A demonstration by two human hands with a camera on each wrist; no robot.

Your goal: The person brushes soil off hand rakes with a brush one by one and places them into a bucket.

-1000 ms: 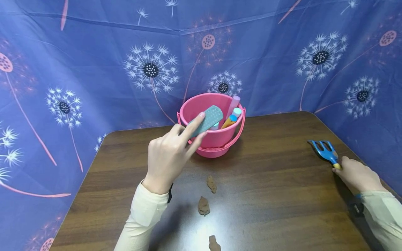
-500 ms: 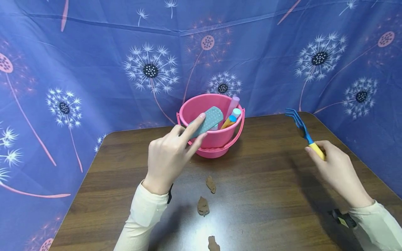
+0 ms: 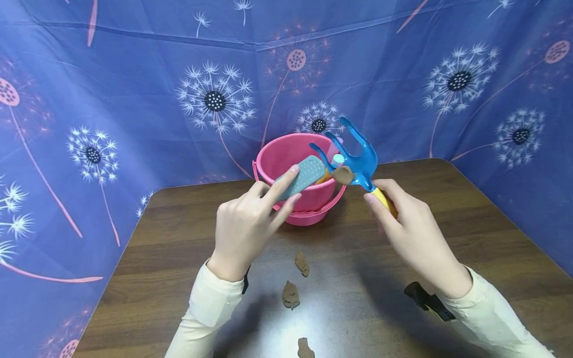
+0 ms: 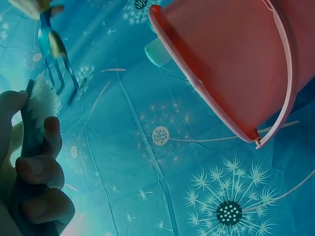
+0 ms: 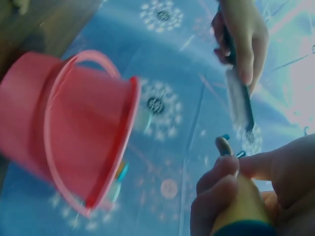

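Note:
My left hand (image 3: 243, 228) grips a teal scrub brush (image 3: 309, 174) by its handle. White bristles (image 4: 43, 102) show along one side of it in the left wrist view. Between thumb and fingers, my right hand (image 3: 414, 233) holds a blue toy hand fork (image 3: 366, 161) by its yellow handle (image 5: 243, 199). A brown clay-like lump (image 3: 343, 175) sticks to the fork near the base of its tines. The tines point up and left, close to the brush head. Behind both tools stands a pink bucket (image 3: 309, 203), its rim partly hidden by them.
Inside the bucket are several tubes with coloured caps, one with a pale cap (image 3: 337, 159). Brown flat pieces lie on the wooden table (image 3: 179, 233), including one piece (image 3: 302, 263) and another (image 3: 290, 295). A blue dandelion-print cloth (image 3: 147, 59) hangs behind.
My right hand has lifted the fork from the table's right side and carried it left, up to the bucket and brush. The left hand has shifted slightly right, still holding the brush.

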